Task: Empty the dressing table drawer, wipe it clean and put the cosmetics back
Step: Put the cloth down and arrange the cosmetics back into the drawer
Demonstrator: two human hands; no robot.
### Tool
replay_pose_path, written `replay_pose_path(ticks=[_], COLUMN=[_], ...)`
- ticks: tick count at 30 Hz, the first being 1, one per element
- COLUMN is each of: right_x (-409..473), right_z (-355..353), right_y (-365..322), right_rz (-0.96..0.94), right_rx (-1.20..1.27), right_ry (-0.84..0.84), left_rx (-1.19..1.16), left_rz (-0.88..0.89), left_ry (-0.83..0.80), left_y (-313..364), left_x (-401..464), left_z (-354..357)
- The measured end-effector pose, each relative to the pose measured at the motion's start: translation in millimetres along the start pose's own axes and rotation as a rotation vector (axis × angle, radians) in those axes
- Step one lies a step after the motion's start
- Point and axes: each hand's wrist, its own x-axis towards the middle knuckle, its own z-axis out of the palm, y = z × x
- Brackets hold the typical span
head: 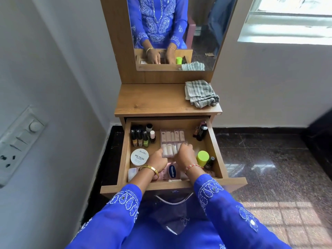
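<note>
Our left hand [158, 159] and right hand [185, 152] both curl their fingers round the near end of the clear box [172, 141] lying mid-drawer. Left of it the polish bottles [142, 136] stand at the back corner, the white jar [139, 156] nearer us. Right of it we see bare floor, then lipsticks [200, 132] along the wall and a green-capped bottle [202, 157]. The Vaseline tube [172, 171] lies against the drawer [216, 150] front. The cloth [201, 93] sits on the tabletop's [152, 99] right edge
</note>
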Motion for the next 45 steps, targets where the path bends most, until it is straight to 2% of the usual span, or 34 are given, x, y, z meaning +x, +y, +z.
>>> replay_pose_path(ticks=[16,20,25,31,45], right_x=[0,-5,-13,-17,-23], right_z=[2,-2,-5,-9,-7], right_y=[2,0,-5,-9,-8], right_rz=[-0.033,-0.088,-0.224,-0.344,-0.391], right_rx=[-0.038,-0.037,-0.029,0.040,0.111], right_ry=[0.005,0.094,0.155,0.277,0.319], left_rx=[0.084,0.056,-0.023,-0.139,-0.175], left_rz=[0.024,0.036,0.050,0.077,0.117], left_ry=[-0.001,0.014,0.084,0.244,0.321], left_y=[-1,-1,-3,-3,-1], left_x=[4,5,7,5,-3], left_z=[2,2,1,-3,-3])
